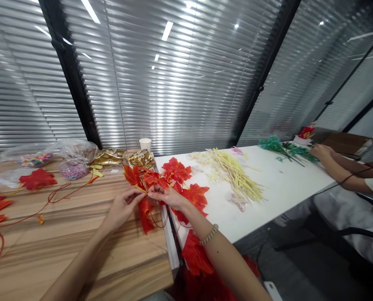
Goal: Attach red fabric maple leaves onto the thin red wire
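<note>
the left hand (123,207) and right hand (168,197) nearly meet, pinching the red leaf garland (176,170) in front of the white cup (145,144); i'd worry its dangling leaves (146,217) could tug free if either grip loosens.

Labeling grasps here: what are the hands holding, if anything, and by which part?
Red leaf garland, by a yellow stem, pinched in the left hand. The right hand is close beside it; its exact grip can't be told.

Silver blinds (174,96) hang between dark posts (261,85), with bright light reflections (167,30). A wood-grain bench (32,259) adjoins a white bench (293,184).
</note>
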### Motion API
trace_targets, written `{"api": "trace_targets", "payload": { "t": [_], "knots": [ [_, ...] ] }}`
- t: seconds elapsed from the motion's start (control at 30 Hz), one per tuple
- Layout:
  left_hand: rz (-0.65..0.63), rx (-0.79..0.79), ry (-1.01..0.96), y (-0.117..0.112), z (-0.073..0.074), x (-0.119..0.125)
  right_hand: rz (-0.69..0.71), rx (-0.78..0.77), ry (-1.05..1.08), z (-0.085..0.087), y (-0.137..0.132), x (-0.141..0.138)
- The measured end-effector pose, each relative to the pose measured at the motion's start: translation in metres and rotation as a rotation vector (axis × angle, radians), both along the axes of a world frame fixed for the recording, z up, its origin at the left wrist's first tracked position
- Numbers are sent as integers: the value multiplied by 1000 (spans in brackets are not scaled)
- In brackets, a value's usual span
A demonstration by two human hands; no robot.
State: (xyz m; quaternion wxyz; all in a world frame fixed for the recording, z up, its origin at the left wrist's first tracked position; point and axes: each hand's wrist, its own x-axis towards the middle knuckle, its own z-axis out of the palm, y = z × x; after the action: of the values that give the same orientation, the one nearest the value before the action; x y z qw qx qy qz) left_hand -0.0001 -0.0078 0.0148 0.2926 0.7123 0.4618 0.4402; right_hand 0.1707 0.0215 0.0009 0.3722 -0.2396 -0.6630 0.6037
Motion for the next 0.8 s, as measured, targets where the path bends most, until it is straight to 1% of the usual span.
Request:
{"api": "trace_targets", "payload": {
  "t": [0.1, 0.2, 0.3, 0.4, 0.53, 0.63, 0.8],
  "knots": [
    [7, -10, -35, 1, -3, 0, 9, 0, 5, -1, 1, 0],
    [10, -24, -39, 1, -4, -1, 25, -54, 38, -1, 1, -1],
    [11, -6, -5, 1, -4, -4, 40, -132, 64, 0, -1, -2],
    [14, 30, 45, 1, -2, -4, 42, -159, 60, 2, -3, -3],
    [-1, 26, 76, 1, -1, -4, 55, -119, 35, 4, -4, -4],
    [-14, -6, 73, 1, -2, -4, 22, -57, 18, 6, -5, -3],
    [56, -9, 30, 3, -2, -3, -24, 42, -29, 8, -3, -3]
  ]
}}
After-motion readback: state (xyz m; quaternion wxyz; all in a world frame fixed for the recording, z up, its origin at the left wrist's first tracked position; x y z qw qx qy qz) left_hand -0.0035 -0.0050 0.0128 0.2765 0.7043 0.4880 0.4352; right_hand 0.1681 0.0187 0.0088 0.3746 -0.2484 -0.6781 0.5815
